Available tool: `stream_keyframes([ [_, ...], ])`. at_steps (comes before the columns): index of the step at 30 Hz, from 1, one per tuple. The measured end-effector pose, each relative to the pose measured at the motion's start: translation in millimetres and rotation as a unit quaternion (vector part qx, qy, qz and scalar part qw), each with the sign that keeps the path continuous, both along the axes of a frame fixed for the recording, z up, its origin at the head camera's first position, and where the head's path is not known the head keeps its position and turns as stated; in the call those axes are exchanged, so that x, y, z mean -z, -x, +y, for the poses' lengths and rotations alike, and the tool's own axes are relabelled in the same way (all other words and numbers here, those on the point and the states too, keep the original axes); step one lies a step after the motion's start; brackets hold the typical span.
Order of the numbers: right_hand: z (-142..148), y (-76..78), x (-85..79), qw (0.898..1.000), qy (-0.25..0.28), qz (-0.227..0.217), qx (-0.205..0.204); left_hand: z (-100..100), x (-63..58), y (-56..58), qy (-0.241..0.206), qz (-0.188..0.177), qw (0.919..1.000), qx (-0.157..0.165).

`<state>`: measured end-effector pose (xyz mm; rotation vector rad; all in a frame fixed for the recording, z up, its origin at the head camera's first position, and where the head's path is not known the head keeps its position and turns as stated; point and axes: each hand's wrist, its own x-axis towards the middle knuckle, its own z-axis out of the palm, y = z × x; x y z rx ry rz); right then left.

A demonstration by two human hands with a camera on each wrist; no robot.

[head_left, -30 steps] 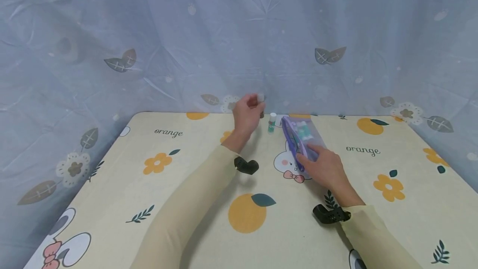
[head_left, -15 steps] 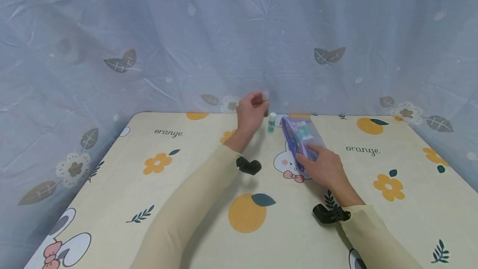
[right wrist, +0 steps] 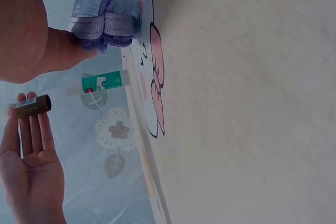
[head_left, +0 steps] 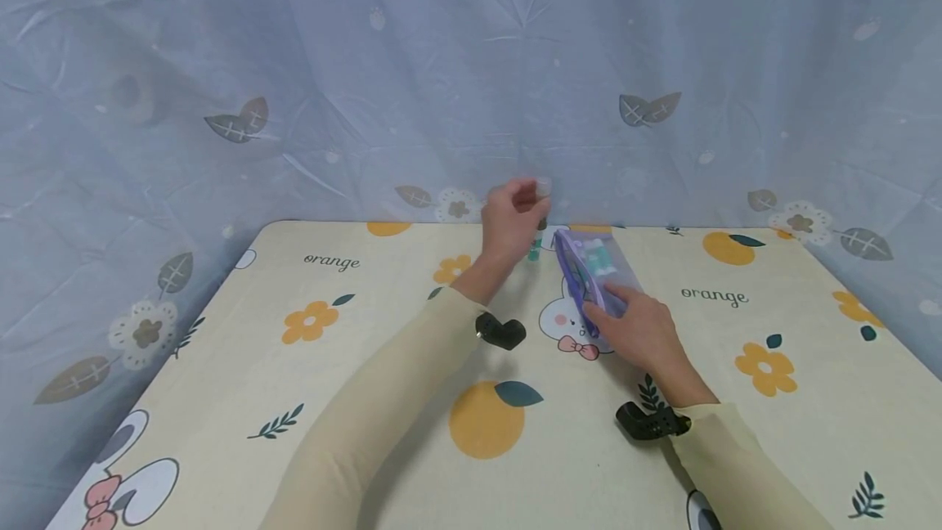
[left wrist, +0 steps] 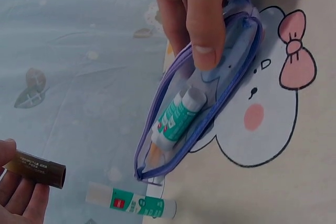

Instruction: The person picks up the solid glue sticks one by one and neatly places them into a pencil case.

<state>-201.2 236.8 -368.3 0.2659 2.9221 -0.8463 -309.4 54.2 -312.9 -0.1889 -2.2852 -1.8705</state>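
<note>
My left hand (head_left: 511, 219) pinches a small tube with a dark brown label (left wrist: 39, 169) and a pale see-through end, held upright above the far edge of the table. Just behind that hand, a green and white glue stick (left wrist: 134, 203) stands on the table, partly covered by the hand in the head view. My right hand (head_left: 636, 325) grips the near end of a see-through pencil pouch (head_left: 625, 264) with a purple zipper edge. The pouch's mouth gapes, and green and white glue sticks (left wrist: 180, 118) lie inside it.
A cream tablecloth (head_left: 397, 399) printed with oranges, flowers and rabbits covers the table. Behind its far edge hangs a blue patterned curtain (head_left: 456, 64). A black wrist strap (head_left: 500, 331) sits on the left sleeve, another strap (head_left: 651, 422) on the right.
My left hand has moved to the right with the brown-labelled tube and now overlaps the standing glue stick in the head view. The right hand and the pouch stay where they were.
</note>
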Motion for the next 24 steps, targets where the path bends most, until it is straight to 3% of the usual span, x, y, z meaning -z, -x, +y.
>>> stream_keyframes([
  [24,1.6,-1.1,-0.6,1.0,0.0,-0.019,0.006,24.5,0.5,-17.8,-0.006,0.027,0.9989,0.039],
])
